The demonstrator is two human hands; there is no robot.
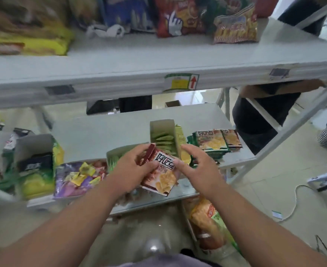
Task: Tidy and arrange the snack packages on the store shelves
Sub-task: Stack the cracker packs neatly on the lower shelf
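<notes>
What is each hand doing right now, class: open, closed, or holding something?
Left hand: holds the red cracker packets.
Right hand: fingers spread, thumb on the same packets; its grip cannot be told.

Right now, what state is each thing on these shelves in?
Left hand: grips red snack packs.
Right hand: fingers touching the packs' right edge.
Red snack packs: held above the shelf front, tilted.
Green box: open, upright, packets inside.
Flat packs: lying stacked on the right of the middle shelf.
Purple bag: lying flat.
Lime box: open top, upright.
Striped bag: standing on the top shelf.
</notes>
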